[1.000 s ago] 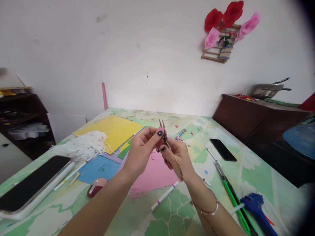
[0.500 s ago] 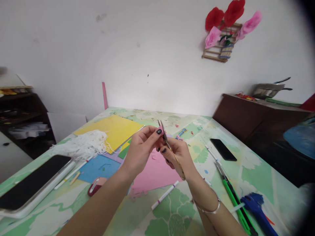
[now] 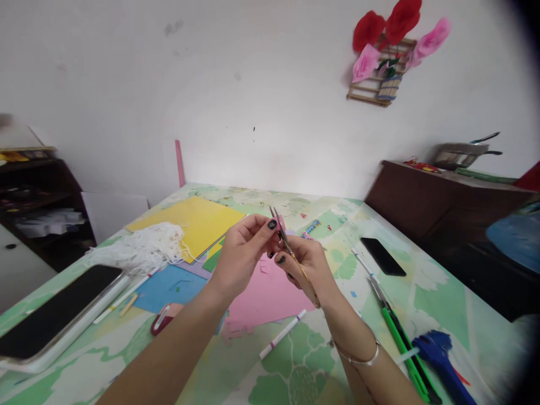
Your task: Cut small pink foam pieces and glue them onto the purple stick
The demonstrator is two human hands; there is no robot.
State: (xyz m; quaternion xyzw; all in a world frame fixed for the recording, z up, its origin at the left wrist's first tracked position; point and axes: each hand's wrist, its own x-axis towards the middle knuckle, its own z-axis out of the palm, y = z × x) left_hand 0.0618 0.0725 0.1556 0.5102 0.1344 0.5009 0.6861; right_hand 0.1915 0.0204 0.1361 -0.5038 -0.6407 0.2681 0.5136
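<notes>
My right hand is closed round the handles of a pair of scissors, whose blades point up and away, slightly parted. Pinched in my left hand is a small piece of pink paper, mostly hidden by the fingers and set against the blades. Both hands meet above a pink sheet with cut edges and small scraps on it. A white marker with purple bands lies just in front of that sheet.
Left are a blue sheet, yellow sheet, white string pile, large phone and maroon correction-tape-like item. Right are a black phone, green box cutter and blue glue gun. A wall stands behind the table.
The scissor blades have shifted slightly and look a little more apart at the tips. Both hands stay in nearly the same place, still gripping the paper and the scissors.
</notes>
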